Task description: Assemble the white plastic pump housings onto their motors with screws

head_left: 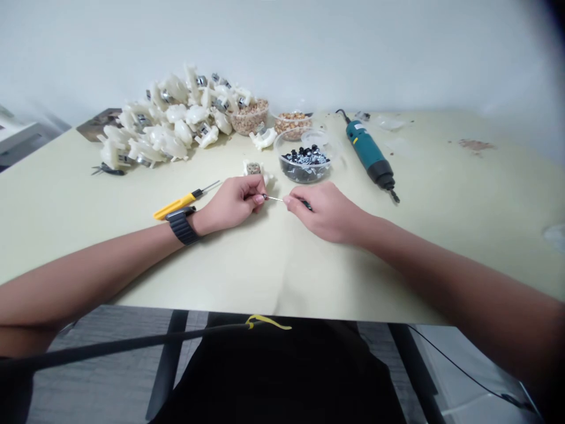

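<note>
The left grip (236,203) pinches a small dark piece (264,196) between thumb and finger; its details are too small to tell. The right grip (324,211) is clenched around a slim tool with a thin metal shaft and dark green handle (307,205), the shaft pointing left toward the piece; whether the two touch cannot be told. Both lie above the middle of the pale yellow-green counter (247,265). Just beyond the left grip stands a white plastic part with a round metallic insert (253,169). Farther right is a clear round tub of black and silver hardware (304,178). To the near left, beside the wrist, lies a yellow-handled screwdriver (176,205); at far left, a heap of glossy white plastic parts (172,121). A dark green cylindrical power tool (369,152) rests at right, its bit pointing nearward.
</note>
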`<act>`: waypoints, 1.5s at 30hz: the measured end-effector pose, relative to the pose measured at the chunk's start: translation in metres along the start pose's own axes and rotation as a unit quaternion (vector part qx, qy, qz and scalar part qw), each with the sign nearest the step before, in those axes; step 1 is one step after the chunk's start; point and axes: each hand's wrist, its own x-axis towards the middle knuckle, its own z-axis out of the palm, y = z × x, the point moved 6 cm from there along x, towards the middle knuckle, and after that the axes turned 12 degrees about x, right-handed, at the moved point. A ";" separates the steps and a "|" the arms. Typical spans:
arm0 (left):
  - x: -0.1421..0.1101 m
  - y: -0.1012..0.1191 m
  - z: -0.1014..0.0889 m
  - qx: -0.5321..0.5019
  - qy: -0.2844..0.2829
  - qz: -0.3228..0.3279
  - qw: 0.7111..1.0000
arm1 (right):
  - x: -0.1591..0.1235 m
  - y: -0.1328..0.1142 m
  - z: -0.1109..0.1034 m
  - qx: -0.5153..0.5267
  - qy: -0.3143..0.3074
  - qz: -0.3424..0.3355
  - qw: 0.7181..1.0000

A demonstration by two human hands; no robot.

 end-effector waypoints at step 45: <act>-0.001 0.001 0.001 0.017 -0.012 0.011 1.000 | -0.006 -0.002 -0.004 -0.112 0.034 -0.104 0.988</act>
